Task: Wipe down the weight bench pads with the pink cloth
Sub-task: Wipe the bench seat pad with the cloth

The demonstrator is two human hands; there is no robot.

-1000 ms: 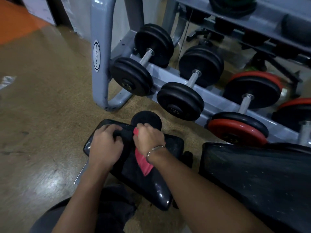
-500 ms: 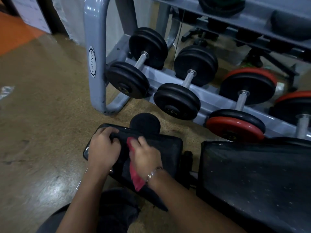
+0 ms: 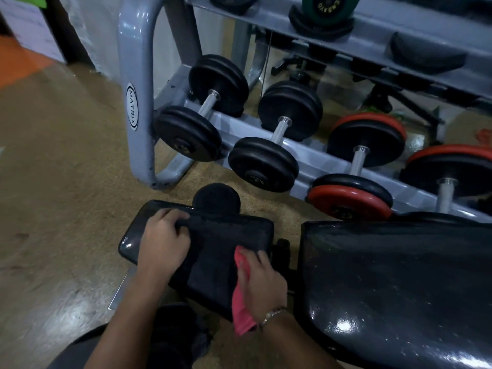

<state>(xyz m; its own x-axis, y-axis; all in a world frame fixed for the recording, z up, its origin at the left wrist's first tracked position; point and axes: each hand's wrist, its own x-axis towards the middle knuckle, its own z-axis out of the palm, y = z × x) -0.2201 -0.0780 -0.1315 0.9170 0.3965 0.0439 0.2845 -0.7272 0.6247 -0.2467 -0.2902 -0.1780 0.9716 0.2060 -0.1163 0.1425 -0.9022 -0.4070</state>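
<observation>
The small black seat pad [image 3: 213,235] of the weight bench lies below me, its surface streaked. My left hand [image 3: 162,243] grips the pad's left far edge, fingers curled over it. My right hand [image 3: 262,280] presses the pink cloth [image 3: 241,296] flat on the pad's near right part; the cloth hangs over the pad's near edge under my wrist. The larger black back pad [image 3: 399,283] lies to the right, shiny and speckled, with a gap between the two pads.
A grey dumbbell rack [image 3: 135,83] stands just beyond the bench, holding black dumbbells [image 3: 202,121] and red-edged dumbbells [image 3: 354,179]. A round black foam roller [image 3: 216,198] sticks up behind the seat pad. Brown floor [image 3: 53,195] spreads to the left.
My right hand has dragged the pink cloth from the pad's far middle toward me and to the right. My left hand has kept its grip on the pad's edge.
</observation>
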